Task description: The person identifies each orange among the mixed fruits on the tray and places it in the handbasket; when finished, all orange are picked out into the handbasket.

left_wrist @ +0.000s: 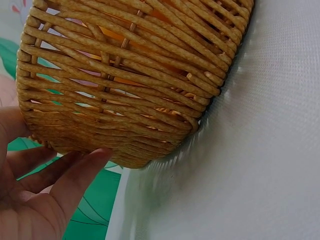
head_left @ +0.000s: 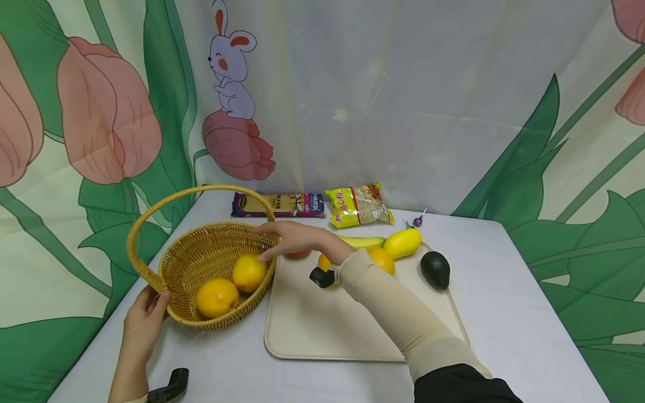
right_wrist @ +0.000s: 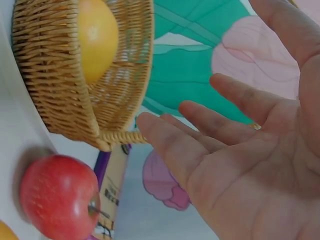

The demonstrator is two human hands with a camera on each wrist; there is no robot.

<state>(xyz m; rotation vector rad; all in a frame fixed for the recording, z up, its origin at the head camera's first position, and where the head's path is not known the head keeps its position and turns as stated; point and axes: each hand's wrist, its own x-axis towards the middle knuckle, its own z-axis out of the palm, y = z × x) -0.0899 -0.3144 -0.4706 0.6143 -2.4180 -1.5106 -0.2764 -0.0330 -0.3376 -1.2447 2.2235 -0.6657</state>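
Wicker basket (head_left: 188, 260) upright at left of the head frame, two yellow-orange fruits (head_left: 216, 298) side by side in its lower right part. Left hand (head_left: 143, 322) grips the basket at its left rim, by the handle base. Right hand (head_left: 297, 238) holds nothing, fingers extended, above the basket's right rim. Cream tray (head_left: 322, 330), centre to right: banana (head_left: 370, 242), oranges (head_left: 382, 260), avocado (head_left: 435, 270) near its right edge. Right wrist view, lower left: red apple (right_wrist: 60, 197) near the basket.
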